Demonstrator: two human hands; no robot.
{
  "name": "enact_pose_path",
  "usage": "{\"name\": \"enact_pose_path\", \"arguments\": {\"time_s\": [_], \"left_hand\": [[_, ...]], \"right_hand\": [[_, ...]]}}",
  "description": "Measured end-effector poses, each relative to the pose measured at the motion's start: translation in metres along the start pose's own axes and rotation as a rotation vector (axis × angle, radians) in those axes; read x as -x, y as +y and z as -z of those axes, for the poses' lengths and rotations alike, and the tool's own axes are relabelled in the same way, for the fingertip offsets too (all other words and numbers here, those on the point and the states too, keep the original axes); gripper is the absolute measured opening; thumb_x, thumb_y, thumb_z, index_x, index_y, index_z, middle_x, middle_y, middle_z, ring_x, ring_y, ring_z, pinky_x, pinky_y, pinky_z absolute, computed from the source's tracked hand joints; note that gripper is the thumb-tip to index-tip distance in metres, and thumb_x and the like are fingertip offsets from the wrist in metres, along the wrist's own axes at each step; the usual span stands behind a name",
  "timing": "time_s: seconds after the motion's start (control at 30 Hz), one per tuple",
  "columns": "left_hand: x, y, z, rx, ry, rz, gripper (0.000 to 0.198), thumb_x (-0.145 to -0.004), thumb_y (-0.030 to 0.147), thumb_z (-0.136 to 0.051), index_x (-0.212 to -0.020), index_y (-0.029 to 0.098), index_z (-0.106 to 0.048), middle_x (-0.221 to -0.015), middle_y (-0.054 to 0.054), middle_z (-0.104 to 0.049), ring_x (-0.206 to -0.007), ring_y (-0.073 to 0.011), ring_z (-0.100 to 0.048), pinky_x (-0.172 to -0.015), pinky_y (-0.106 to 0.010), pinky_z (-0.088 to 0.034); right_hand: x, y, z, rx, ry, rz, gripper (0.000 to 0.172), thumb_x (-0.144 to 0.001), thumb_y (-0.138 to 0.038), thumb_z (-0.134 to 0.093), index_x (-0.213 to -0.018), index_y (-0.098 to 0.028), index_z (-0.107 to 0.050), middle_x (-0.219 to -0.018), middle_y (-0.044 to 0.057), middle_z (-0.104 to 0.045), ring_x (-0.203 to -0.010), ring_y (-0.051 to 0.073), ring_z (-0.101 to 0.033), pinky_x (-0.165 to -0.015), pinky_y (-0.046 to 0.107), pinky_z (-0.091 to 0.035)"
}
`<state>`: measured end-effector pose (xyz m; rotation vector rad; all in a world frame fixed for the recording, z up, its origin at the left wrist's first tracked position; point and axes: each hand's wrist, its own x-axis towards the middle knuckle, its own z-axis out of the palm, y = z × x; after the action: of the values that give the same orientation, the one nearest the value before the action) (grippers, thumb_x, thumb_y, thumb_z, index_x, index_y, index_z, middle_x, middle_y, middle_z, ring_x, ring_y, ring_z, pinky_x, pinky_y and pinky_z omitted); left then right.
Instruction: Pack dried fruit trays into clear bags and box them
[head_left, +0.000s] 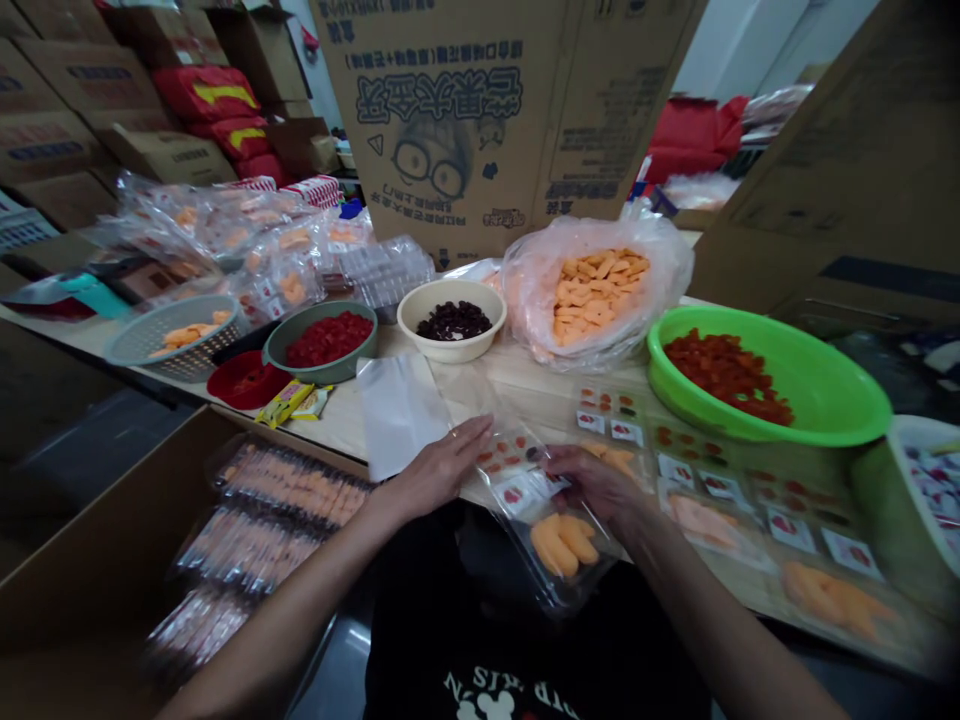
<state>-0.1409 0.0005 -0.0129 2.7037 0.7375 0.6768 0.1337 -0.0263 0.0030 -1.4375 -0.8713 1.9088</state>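
A clear plastic tray [534,590] is tilted in front of my body. It contains orange curved candies [564,545], small red pieces, a dark piece and white printed packets. My right hand [592,485] is closed on its right edge, thumb and fingers pinching near the packets. My left hand [450,460] reaches to the upper left edge, its fingers stretched out against the clear plastic; its thumb is hidden. Beside that hand lies a stack of clear bags [397,405]. Several filled trays [724,520] are laid out to the right.
Along the table stand a green basin [840,385] of red pieces, a cream bowl [409,325] of dark pieces, a grey-green bowl [367,345] of red pieces and a bag [525,290] of orange candies. An open carton [97,530] with packed trays sits lower left. A tall carton [495,130] stands behind.
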Motion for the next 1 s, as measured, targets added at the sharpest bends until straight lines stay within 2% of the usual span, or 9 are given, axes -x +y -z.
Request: {"name": "enact_pose_path", "arguments": {"time_s": [0.13,0.2,0.3,0.37,0.5,0.63,0.77,0.93,1.0], "left_hand": [[-0.004,0.013,-0.022,-0.093,0.002,-0.067,0.092,-0.084,-0.009,-0.039,-0.161,0.021,0.002,-0.163,-0.021,-0.025,-0.155,-0.0255,-0.013,-0.120,-0.052,-0.035],[-0.006,0.018,-0.028,-0.080,-0.020,-0.080,0.091,-0.084,-0.007,-0.041,-0.161,0.018,0.001,-0.162,-0.021,-0.026,-0.155,-0.0261,-0.011,-0.122,-0.052,-0.033],[-0.006,0.018,-0.021,0.037,-0.127,-0.024,0.093,-0.079,-0.005,-0.048,-0.161,0.019,-0.009,-0.164,-0.018,-0.024,-0.155,-0.0263,-0.015,-0.123,-0.051,-0.031],[-0.004,0.019,-0.010,0.146,-0.216,0.089,0.089,-0.076,-0.005,-0.047,-0.158,0.023,-0.026,-0.163,-0.012,-0.030,-0.152,-0.0244,-0.025,-0.122,-0.049,-0.033],[0.002,0.037,0.001,0.240,-0.358,0.272,0.068,-0.083,0.013,-0.058,-0.149,0.027,-0.045,-0.162,-0.009,-0.034,-0.152,-0.0295,-0.026,-0.123,-0.053,-0.029],[0.005,0.061,-0.016,0.127,-0.315,0.412,0.064,-0.077,0.042,-0.078,-0.133,0.020,-0.056,-0.162,-0.017,-0.029,-0.153,-0.0397,-0.017,-0.120,-0.060,-0.028],[0.001,0.058,-0.036,0.121,-0.168,0.393,0.056,-0.076,0.038,-0.081,-0.123,0.021,-0.055,-0.149,-0.016,-0.044,-0.144,-0.0361,-0.036,-0.116,-0.055,-0.035],[-0.007,0.035,-0.054,0.128,0.201,0.467,0.070,-0.077,0.029,-0.079,-0.132,0.018,-0.039,-0.146,-0.020,-0.040,-0.140,-0.0329,-0.039,-0.113,-0.052,-0.039],[-0.011,0.029,-0.057,0.065,0.232,0.468,0.059,-0.081,0.018,-0.070,-0.132,0.017,-0.040,-0.141,-0.018,-0.045,-0.135,-0.0310,-0.043,-0.109,-0.049,-0.043]], "right_hand": [[-0.005,0.003,-0.017,-0.045,0.138,0.098,0.027,-0.067,-0.022,-0.066,-0.093,-0.018,-0.067,-0.076,0.002,-0.063,-0.064,0.013,-0.056,-0.051,0.020,-0.044],[-0.011,0.005,-0.025,-0.058,0.235,0.163,0.043,-0.069,-0.021,-0.062,-0.112,-0.021,-0.064,-0.072,-0.001,-0.058,-0.062,0.014,-0.055,-0.050,0.020,-0.043],[-0.024,0.008,-0.032,-0.001,0.347,0.203,0.068,-0.074,-0.020,-0.056,-0.142,-0.027,-0.047,-0.067,-0.005,-0.050,-0.055,0.014,-0.050,-0.046,0.021,-0.040],[-0.031,0.011,-0.033,0.107,0.414,0.236,0.060,-0.082,-0.022,-0.050,-0.142,-0.026,-0.047,-0.070,-0.003,-0.051,-0.055,0.014,-0.051,-0.046,0.022,-0.040],[-0.037,0.018,-0.040,0.643,0.617,0.295,0.040,-0.091,-0.016,-0.039,-0.125,-0.021,-0.059,-0.085,0.004,-0.062,-0.071,0.018,-0.061,-0.063,0.028,-0.048],[-0.036,0.017,-0.053,1.314,0.750,0.354,0.038,-0.089,-0.009,-0.048,-0.123,-0.020,-0.062,-0.114,0.017,-0.061,-0.099,0.028,-0.061,-0.082,0.038,-0.046],[-0.041,0.010,-0.053,1.602,0.532,0.583,0.024,-0.094,-0.015,-0.050,-0.112,-0.015,-0.065,-0.120,0.021,-0.058,-0.112,0.032,-0.052,-0.093,0.044,-0.042],[-0.042,0.016,-0.037,1.509,0.078,0.858,0.027,-0.086,-0.005,-0.054,-0.110,-0.013,-0.062,-0.106,0.012,-0.063,-0.105,0.025,-0.055,-0.095,0.038,-0.045],[-0.035,0.021,-0.034,1.427,-0.038,0.931,0.034,-0.081,0.001,-0.050,-0.108,-0.016,-0.061,-0.106,0.009,-0.063,-0.104,0.022,-0.056,-0.094,0.037,-0.047]]}}
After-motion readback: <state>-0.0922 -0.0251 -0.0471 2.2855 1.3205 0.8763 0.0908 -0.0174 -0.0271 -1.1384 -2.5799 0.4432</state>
